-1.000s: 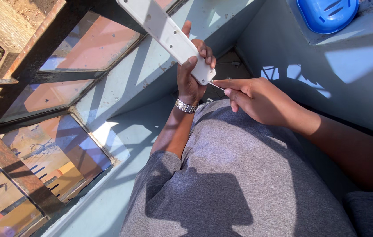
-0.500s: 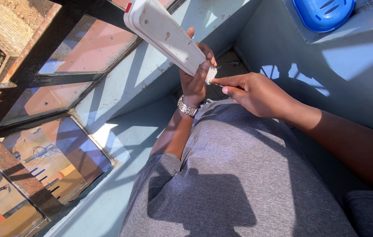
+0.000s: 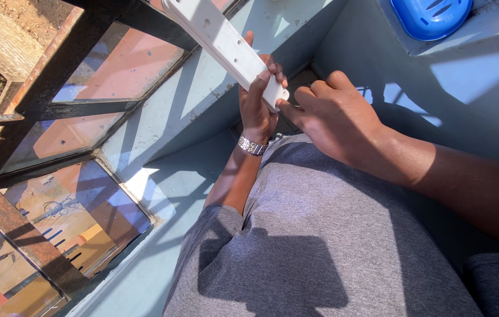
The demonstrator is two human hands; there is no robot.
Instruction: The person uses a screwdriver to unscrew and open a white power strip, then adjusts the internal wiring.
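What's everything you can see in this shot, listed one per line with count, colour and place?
white bar: one, long white plastic piece with small holes, upper centre, held at its lower end.
blue plastic object: one, blue with slots, top right on a pale ledge.
window frame: one, dark rusty metal with glass panes, left side.
wall: pale blue-grey, below the window.
wristwatch: one, silver, on the left wrist.
grey shirt: one, lower centre.
left hand: grip closed around the bar's end.
right hand: fingertips at the bar's end.

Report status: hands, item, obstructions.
Left hand grips white power strip at its end. Right hand fingertips touch that end. Nothing blocking.
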